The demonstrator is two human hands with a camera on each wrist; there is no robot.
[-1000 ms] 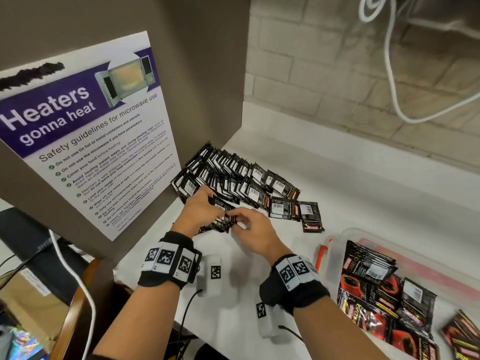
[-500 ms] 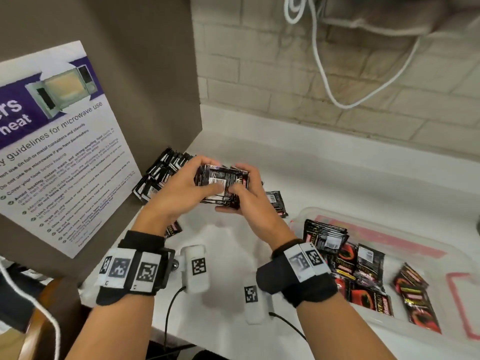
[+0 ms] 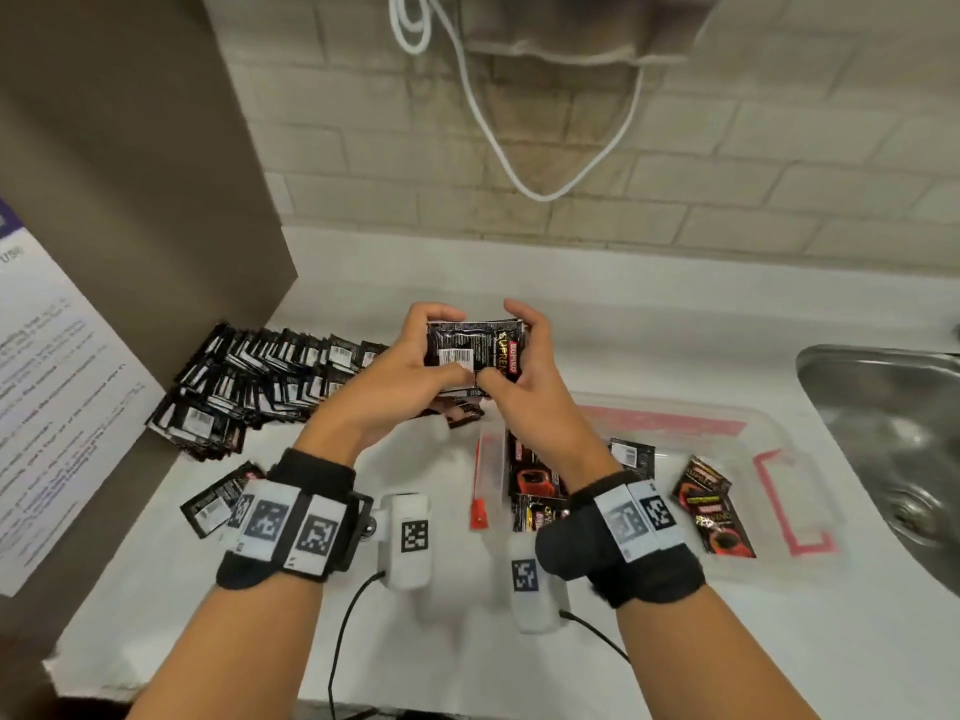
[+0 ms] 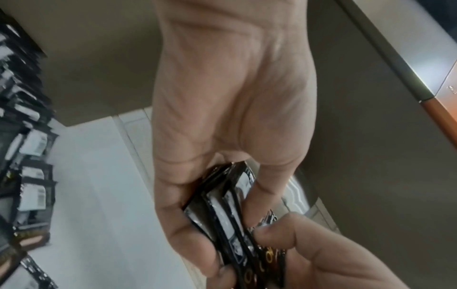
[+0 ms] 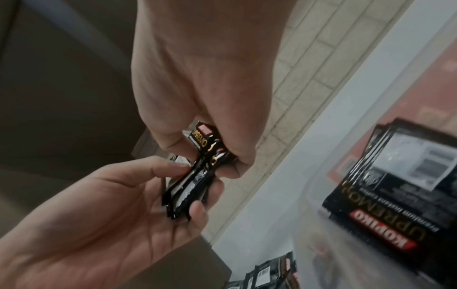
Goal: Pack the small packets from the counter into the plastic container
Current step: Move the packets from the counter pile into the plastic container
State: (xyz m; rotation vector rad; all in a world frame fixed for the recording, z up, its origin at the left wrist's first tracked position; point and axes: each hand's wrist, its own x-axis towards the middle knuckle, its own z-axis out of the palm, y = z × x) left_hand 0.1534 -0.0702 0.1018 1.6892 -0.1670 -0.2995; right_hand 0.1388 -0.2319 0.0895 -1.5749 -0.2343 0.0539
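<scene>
Holding a small stack of coffee sachets (image 3: pixel 470 356) in mid-air above the worktop (image 3: pixel 519 304), both hands grip it: left hand (image 3: pixel 400 376) curled round its left edge, right hand (image 3: pixel 524 376) pinching its right edge. Stack sits face-up, barcode label uppermost, long axis running left-right, printed brand text reading sideways. Progress judged partial: several sachets already lie in the clear plastic container (image 3: pixel 769 433) at right; a large fanned heap of sachets (image 3: pixel 249 387) remains at left, plus a stray sachet (image 3: pixel 213 504) nearer the edge. Most packing still ahead.

Sink (image 3: pixel 893 433) cut off; poster (image 3: pixel 57 387) text blurred.
</scene>
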